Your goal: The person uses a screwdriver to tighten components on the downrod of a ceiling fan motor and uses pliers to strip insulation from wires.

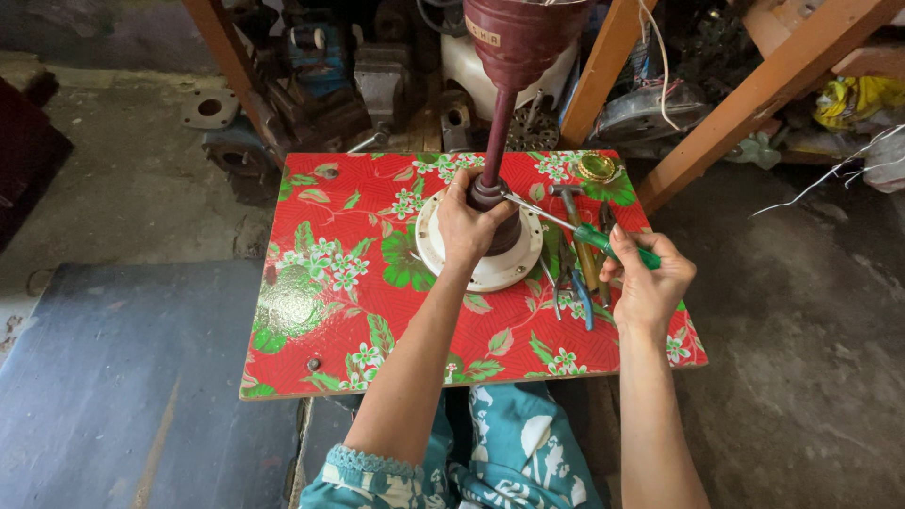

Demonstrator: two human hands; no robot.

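- The maroon fan stem (pixel 497 141) stands upright at the centre of the surface (pixel 320 283), rising toward 12 o'clock to a maroon cup-shaped housing (pixel 520 38) at the top edge of view.
- Its foot sits in a dark collar on a round white base plate (pixel 490 273), which lies flat on the red floral covering, so the whole assembly can stand on its own weight while it is worked on.
- The left hand (pixel 468 226) wraps the bottom of the stem, fingers clenched around it just above the collar; the grip looks meant to steady the tall piece against tipping or turning.
- At 3 o'clock from the base, the right hand (pixel 646 283) grasps the green handle of a screwdriver (pixel 603 243), fingers closed around it. The metal shaft slants up toward 10 o'clock and its tip meets the stem near the left hand's thumb.
- Between the base plate and the right hand lie several tools: a hammer (pixel 571 203) with a wooden handle and blue-handled pliers (pixel 582 300), kept within easy reach.
- At about 1 o'clock, near the far edge, sits a small gold-coloured round cap (pixel 596 167).
- Beyond the surface at 12 o'clock, motor parts and metal clutter lie among orange wooden legs (pixel 754 94).
- At 6 o'clock, the person's teal patterned clothing (pixel 509 452) shows below the near edge.
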